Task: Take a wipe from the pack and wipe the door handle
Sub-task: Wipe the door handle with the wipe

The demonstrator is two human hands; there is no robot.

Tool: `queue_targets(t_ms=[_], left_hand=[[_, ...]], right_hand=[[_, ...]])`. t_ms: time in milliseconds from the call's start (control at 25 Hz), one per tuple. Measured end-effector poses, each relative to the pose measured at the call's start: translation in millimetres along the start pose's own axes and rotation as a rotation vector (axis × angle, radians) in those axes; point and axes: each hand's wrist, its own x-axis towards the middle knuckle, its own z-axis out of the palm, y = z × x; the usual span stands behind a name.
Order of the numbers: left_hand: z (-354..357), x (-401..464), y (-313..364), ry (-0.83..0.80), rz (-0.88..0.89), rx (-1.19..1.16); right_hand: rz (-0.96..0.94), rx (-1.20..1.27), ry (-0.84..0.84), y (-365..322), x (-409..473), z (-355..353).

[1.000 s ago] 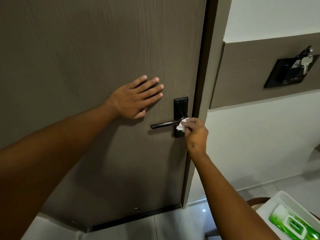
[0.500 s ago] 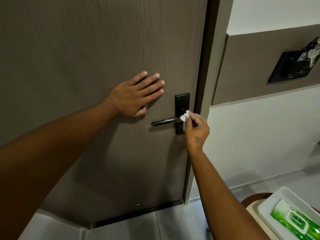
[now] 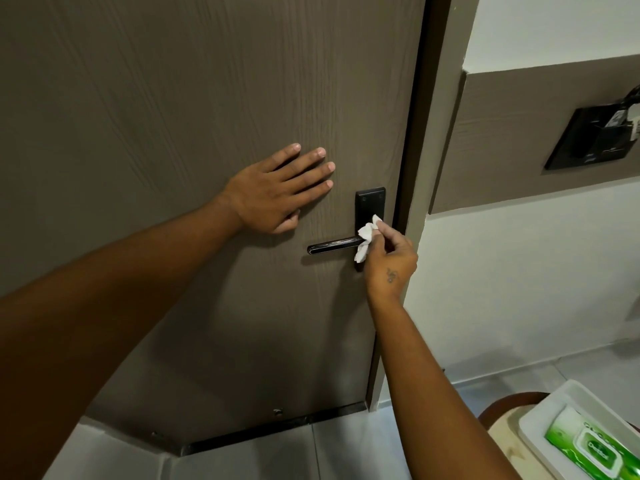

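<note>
On the gray-brown wooden door, the right hand pinches a small crumpled white wipe against the black metal door handle, the left hand lies flat and empty, and pushing down too hard might open the door.

Matt wood-grain door; glossy, seemingly metal handle; crumpled, soft wipe.

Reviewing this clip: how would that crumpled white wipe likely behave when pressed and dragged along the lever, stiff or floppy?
Probably floppy: the crumpled white wipe bunches in folds in the right hand and droops below the black lever door handle. It looks light, since fingertips alone pinch it. It would likely mould around the lever rather than slide off, though dampness cannot be judged.
</note>
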Motion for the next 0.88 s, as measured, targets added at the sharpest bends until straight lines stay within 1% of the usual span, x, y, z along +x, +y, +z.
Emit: queue_targets(t_ms=[80, 160, 280, 360, 440, 520, 600, 640, 720, 760, 800, 880], left_hand=[[-1.7, 0.8, -0.2, -0.004, 0.002, -0.003], [-2.0, 0.1, -0.6, -0.018, 0.008, -0.006], [-3.4, 0.8, -0.8, -0.019, 0.007, -0.006], [-3.5, 0.3, -0.7, -0.011, 0.007, -0.005], [-3.3, -0.2, -0.2, -0.010, 0.010, -0.006], [-3.6, -0.2, 0.4, -0.009, 0.010, -0.006], [-3.7, -0.9, -0.4, -0.018, 0.007, 0.000], [-3.8, -1.0, -0.5, -0.025, 0.009, 0.003], [-4.5, -0.7, -1.4, -0.031, 0.011, 0.008], [-4.5, -0.9, -1.9, -0.030, 0.009, 0.008], [-4.5, -1.2, -1.6, -0.029, 0.008, 0.006], [-5.1, -1.1, 0.6, -0.027, 0.008, 0.002]], right_hand=[[-0.012, -0.042, -0.021, 2.2, -8.8, 7.2], [0.001, -0.011, -0.137, 6.5, -26.1, 16.2], [0.163, 0.186, -0.341, 6.9, -53.3, 32.2], [0.228, 0.181, -0.463, 7.3, -66.5, 43.1], [0.246, 0.146, -0.521, 7.5, -71.3, 45.3], [0.221, 0.206, -0.470, 9.6, -61.9, 36.2], [0.110, 0.160, -0.335, 14.8, -37.8, 18.7], [0.030, 0.082, -0.267, 16.8, -25.4, 9.6], [-0.126, -0.090, -0.183, 16.0, -9.9, -3.8], [-0.177, -0.145, -0.134, 17.3, -5.7, -5.7], [-0.194, -0.157, -0.075, 19.2, -3.5, -5.4], [-0.134, -0.082, 0.026, 20.3, -4.0, -1.5]])
